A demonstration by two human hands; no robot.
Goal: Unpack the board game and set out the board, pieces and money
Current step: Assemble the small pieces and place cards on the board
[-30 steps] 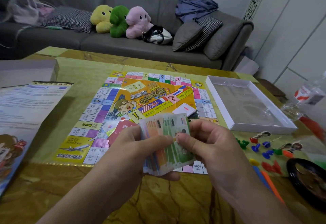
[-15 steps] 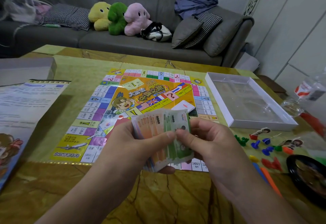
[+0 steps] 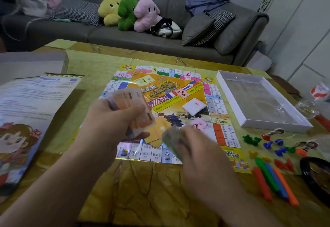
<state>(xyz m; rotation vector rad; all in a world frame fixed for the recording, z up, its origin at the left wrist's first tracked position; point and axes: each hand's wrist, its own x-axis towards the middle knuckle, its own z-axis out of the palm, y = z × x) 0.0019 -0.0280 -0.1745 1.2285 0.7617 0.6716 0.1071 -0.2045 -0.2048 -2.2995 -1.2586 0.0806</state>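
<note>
While the board (image 3: 171, 112) is lying unfolded on the worktop (image 3: 148, 191), the person is sorting the money. The left hand (image 3: 114, 119) is gripping the orange stack of notes (image 3: 135, 108) above the board's near edge; the right hand (image 3: 194, 146), blurred, is pinching a green bundle (image 3: 169, 137) low over the board. The pieces (image 3: 275, 148) are lying loose to the right, near the emptied box tray (image 3: 230, 90). Judged from this, the money is yet to be laid out. A grey sofa (image 3: 142, 37) is standing behind.
</note>
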